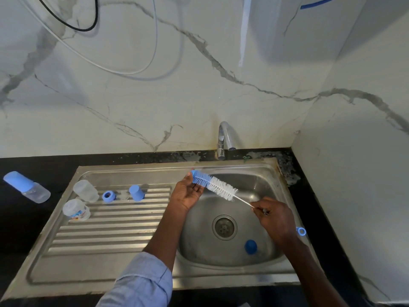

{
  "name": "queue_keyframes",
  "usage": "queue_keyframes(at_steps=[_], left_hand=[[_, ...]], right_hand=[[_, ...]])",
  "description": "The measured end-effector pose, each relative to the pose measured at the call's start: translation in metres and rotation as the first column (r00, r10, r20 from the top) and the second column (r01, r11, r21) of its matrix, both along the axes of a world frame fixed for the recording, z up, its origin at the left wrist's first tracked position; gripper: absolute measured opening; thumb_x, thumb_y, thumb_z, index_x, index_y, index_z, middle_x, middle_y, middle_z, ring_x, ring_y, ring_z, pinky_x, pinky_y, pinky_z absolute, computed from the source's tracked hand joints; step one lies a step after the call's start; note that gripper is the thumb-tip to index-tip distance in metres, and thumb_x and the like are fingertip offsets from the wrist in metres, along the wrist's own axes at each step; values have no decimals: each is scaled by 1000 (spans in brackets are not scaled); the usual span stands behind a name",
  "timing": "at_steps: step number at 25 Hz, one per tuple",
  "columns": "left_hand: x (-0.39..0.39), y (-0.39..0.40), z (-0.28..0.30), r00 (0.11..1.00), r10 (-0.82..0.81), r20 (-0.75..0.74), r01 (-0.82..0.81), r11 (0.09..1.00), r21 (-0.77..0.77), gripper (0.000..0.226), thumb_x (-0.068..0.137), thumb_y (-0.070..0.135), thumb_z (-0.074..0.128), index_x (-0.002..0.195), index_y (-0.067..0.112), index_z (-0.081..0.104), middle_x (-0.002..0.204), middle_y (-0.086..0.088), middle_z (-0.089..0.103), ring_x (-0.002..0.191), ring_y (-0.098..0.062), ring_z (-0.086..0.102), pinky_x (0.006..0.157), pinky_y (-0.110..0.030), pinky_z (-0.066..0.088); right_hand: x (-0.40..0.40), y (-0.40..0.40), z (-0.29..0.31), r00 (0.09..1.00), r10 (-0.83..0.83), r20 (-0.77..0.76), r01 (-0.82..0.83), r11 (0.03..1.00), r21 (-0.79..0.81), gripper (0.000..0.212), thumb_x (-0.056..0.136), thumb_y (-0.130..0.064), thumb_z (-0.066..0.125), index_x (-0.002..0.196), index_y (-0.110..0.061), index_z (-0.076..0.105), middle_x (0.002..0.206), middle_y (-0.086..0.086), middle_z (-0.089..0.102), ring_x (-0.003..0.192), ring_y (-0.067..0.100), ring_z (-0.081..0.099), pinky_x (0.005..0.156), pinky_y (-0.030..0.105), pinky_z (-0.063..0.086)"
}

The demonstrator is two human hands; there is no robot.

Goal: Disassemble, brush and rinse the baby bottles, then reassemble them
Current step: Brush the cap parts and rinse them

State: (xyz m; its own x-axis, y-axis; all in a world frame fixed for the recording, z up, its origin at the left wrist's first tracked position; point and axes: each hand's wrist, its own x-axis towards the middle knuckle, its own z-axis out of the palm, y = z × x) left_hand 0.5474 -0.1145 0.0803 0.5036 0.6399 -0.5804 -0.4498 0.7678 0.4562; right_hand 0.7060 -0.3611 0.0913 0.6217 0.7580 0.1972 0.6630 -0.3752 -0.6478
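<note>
Over the steel sink [137, 258], right hand [275, 218] pinches the bottle brush [215, 185] wire, left hand [188, 193] fingers loosely spread under its bristles

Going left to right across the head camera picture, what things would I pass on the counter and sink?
Capped bottle on the counter → printed bottle → blue ring → blue cap → left hand → bottle brush → blue piece in the basin → right hand.
</note>
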Motion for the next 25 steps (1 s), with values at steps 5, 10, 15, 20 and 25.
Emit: queue_keyframes(at_steps=[5,10,15,20,25], left_hand=[[-1,-2,-3,999,-30,-22,29,999,-26,24,97,18,68,113,0,62,109,-22,62,104,-31,59,109,-43,45],[0,0,-6,1000,-8,18,9,999,-36,20,104,19,58,113,2,64,116,-20,66,114,-33,61,114,-47,42],[2,-1,-3,999,9,-32,-10,1000,-7,14,102,14,60,109,1,63,111,-20,65,102,-30,63,100,-41,50],[4,-2,-7,1000,22,-12,-22,1000,3,29,99,25,67,113,-1,62,107,-22,69,106,-34,66,107,-46,50],[14,-1,-10,985,173,-19,-172,984,43,28,101,19,62,123,2,57,102,-15,63,106,-28,61,109,-43,49]], right_hand=[[2,1,-2,1000,-15,3,15,1000,11,23,81,-14,86,93,-33,82,80,-30,60,68,-2,59,58,8,35],[3,0,-4,1000,-2,12,2,1000,15,24,81,-13,87,94,-32,82,82,-29,61,67,-1,60,58,12,38],[4,2,-5,1000,-5,22,5,1000,3,24,80,-15,87,93,-34,82,83,-31,60,70,-3,59,58,7,36],[3,6,-11,1000,-1,-20,2,999,43,25,80,-12,87,93,-33,82,81,-21,63,66,4,60,60,23,46],[2,6,-16,981,19,-193,-14,999,30,22,82,-12,85,90,-33,81,76,-20,69,73,5,66,65,13,46]])
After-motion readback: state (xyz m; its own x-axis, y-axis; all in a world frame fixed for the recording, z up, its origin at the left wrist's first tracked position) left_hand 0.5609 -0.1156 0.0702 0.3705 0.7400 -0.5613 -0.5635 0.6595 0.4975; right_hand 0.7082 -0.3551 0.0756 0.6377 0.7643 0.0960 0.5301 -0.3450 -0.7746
